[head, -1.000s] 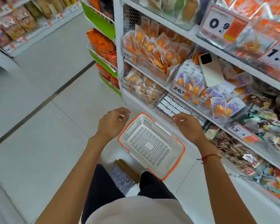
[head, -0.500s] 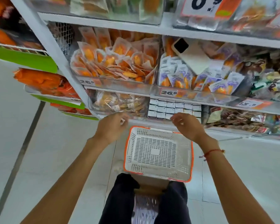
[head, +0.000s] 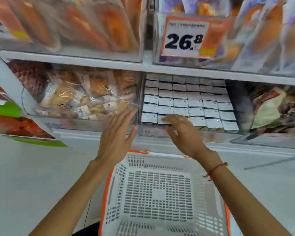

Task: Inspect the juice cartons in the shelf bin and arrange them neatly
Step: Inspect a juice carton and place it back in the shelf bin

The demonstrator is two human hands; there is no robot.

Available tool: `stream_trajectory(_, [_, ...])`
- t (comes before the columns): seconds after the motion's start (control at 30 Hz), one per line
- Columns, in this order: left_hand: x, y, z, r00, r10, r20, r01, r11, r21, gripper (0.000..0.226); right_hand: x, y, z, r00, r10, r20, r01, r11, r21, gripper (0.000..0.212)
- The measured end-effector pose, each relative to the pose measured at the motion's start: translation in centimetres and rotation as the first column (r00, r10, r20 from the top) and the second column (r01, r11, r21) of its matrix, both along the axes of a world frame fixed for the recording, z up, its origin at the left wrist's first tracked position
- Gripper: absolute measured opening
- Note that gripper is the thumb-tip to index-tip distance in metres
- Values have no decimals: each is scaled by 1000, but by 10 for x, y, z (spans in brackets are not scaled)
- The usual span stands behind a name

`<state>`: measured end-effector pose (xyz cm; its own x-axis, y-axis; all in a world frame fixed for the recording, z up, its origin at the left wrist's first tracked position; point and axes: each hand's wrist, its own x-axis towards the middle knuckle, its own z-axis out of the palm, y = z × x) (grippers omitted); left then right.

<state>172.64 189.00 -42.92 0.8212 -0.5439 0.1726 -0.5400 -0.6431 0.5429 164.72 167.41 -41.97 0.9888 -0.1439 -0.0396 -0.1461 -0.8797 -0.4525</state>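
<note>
Juice cartons (head: 187,101) sitting packed in shelf bin (head: 186,133), twelve o'clock of basket (head: 160,193). Left hand (head: 116,135) spread, empty; right hand (head: 182,130) flat, fingertips reaching front row. Risk: tight rows jamming, neighbours toppling.

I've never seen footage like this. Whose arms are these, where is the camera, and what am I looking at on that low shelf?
There is no machine here: a person wears a camera on their head, so you look down along their own two arms. The left hand is open with straight fingers in front of a clear bin of bagged snacks. The right hand reaches over the front edge of the shelf bin, its fingers at the front row of juice cartons, which stand packed in tidy rows. Neither hand plainly holds anything. Below the arms sits a white basket with an orange rim, nothing in it. The sign above is a price tag reading 26.8.
</note>
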Motion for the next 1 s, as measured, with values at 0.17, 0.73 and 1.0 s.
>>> stream_trajectory(0.17, [-1, -14, -49, 974, 68, 216, -46, 993, -104, 54, 0, 3, -42, 937, -15, 350, 60, 991, -118, 30])
stream_trajectory(0.73, [-4, -30, -51, 947, 223, 232, -162, 953, -256, 34, 26, 8, -23, 962, -146, 230, 157, 987, -29, 26])
stream_trajectory(1.0, [-2, -30, -51, 932, 222, 286, -154, 958, -240, 36, 57, 0, 2, 995, 84, 53, -80, 993, -83, 35])
